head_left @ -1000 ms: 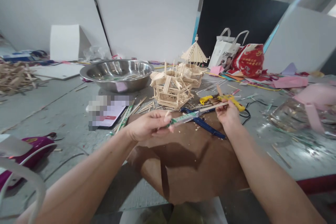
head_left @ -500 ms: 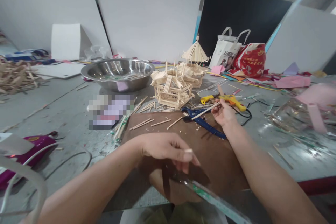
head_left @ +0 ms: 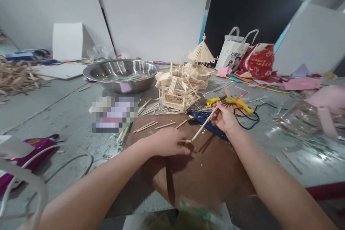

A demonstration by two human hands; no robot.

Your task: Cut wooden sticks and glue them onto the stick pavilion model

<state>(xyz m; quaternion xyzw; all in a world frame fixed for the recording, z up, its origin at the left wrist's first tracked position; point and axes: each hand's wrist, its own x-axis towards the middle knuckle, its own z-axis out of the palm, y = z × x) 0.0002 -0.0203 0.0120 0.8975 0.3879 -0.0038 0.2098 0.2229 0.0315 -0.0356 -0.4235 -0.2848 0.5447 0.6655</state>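
Observation:
My right hand (head_left: 225, 118) is closed on a thin wooden stick (head_left: 204, 125), which slants down to the left over the brown mat (head_left: 215, 172). My left hand (head_left: 169, 142) is beside the stick's lower end, thumb and fingers a little apart; contact with the stick is hard to judge. Blue-handled cutters (head_left: 207, 124) lie just behind the stick. Past them is a yellow glue gun (head_left: 242, 105) with a black cord. Several loose sticks (head_left: 147, 126) lie across the mat's far part. A blurred clear and green plastic wrapper (head_left: 196, 210) is below the table edge.
A pavilion model of sticks (head_left: 178, 91) stands behind the mat, with a pointed-roof one (head_left: 202, 54) farther back. A steel basin (head_left: 121, 86) is at left rear, a purple device (head_left: 35, 154) at left. Bags (head_left: 257, 61) and a clear container (head_left: 302, 115) occupy the right.
The wrapper below my left hand has dropped toward the bottom edge. My left hand has moved up to the stick's end. My right hand has shifted slightly left, tilting the stick more steeply.

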